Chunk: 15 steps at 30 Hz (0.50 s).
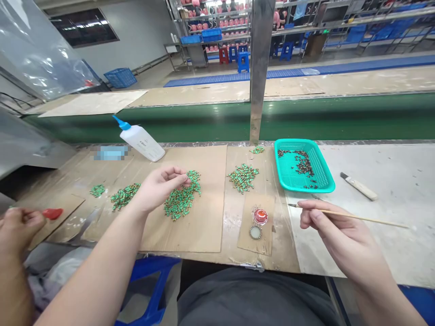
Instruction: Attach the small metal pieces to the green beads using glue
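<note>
Green beaded pieces (181, 201): several heaps lie on the cardboard (204, 226), left hand (159, 186) pinching one at the middle heap, right hand (335, 228) gripping a thin wooden stick (353, 217), dark pieces remaining in the teal basket (321, 179) at right; seemingly midway.

Beyond the workbench (390, 172), a green conveyor belt (306, 117) crossed by a steel post (260, 68); behind, grey wall (136, 31), dark window (83, 27), shelving (217, 22), blue stools (243, 61), blue crates (119, 77).
</note>
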{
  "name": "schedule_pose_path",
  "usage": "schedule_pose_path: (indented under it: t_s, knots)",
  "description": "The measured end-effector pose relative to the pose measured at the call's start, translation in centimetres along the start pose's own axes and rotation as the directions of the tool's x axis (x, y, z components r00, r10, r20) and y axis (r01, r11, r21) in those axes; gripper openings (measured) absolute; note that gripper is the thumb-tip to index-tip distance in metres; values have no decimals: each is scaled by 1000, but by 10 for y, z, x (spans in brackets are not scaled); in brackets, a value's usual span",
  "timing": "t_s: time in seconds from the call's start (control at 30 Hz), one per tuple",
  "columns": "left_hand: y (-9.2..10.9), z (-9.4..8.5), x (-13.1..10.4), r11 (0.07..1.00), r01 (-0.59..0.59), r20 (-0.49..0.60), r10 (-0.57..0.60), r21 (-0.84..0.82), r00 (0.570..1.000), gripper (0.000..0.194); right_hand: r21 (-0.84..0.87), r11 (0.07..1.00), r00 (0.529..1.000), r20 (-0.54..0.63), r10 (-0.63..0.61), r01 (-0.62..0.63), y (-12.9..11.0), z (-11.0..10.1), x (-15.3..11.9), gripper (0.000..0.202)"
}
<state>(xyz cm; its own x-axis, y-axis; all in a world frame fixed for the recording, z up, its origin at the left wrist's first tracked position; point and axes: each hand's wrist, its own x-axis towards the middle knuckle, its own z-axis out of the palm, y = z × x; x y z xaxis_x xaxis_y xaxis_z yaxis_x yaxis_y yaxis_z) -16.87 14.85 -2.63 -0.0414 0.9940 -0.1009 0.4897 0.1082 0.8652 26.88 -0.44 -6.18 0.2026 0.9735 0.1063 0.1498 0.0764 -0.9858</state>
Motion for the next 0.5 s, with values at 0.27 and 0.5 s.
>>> schedule_pose_path:
  t_s: [0.27,0.5]
  knots:
    - [25,42,-54,828,64,-19,-90,-557,996,44,-119,992,999,-14,33,-34,7,0,4,56]
    - [43,59,-83,620,138,73,-129,-772,989,40,-107,993,999,-10,47,-47,5,3,2,55]
